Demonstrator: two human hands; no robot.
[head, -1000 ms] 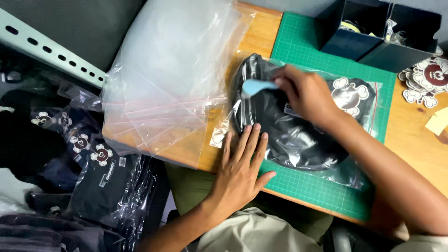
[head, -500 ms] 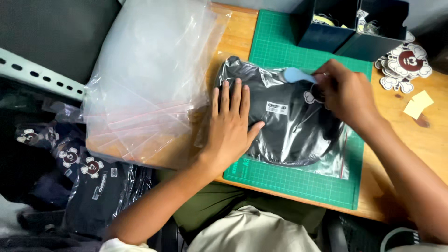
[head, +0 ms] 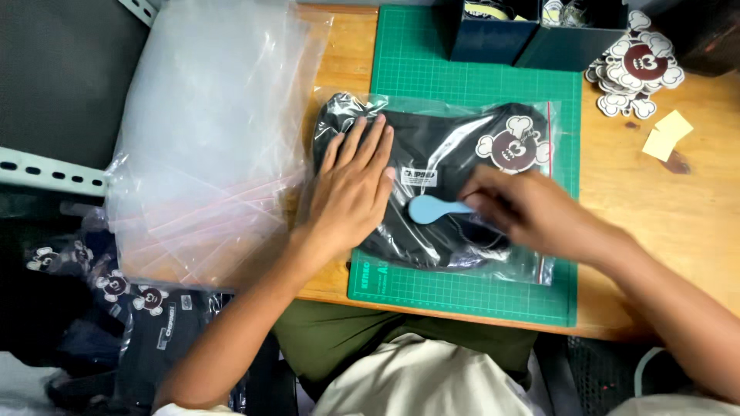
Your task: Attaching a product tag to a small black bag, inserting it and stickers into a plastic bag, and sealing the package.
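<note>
A clear plastic bag holding a folded black garment [head: 455, 142] lies flat on a green cutting mat [head: 470, 289]. A round brown-and-white sticker [head: 514, 145] sits at the bag's upper right. My left hand [head: 351, 189] lies flat, fingers spread, on the bag's left half. My right hand [head: 532, 216] grips a small light-blue paddle-shaped tool [head: 432, 209], its rounded end pressed on the bag's middle. The hand is blurred.
A stack of clear zip bags [head: 208, 146] lies on the wooden table [head: 678, 208] left of the mat. Dark blue boxes [head: 532, 35] stand at the back. A pile of stickers [head: 636, 65] and yellow paper scraps [head: 667, 135] lie right. Several bagged garments [head: 131, 308] lie low at left.
The bagged garment now lies flatter and squarer on the mat. My right hand has dragged the blue tool from the bag's top down to its middle. My left hand slid leftward, still pressing.
</note>
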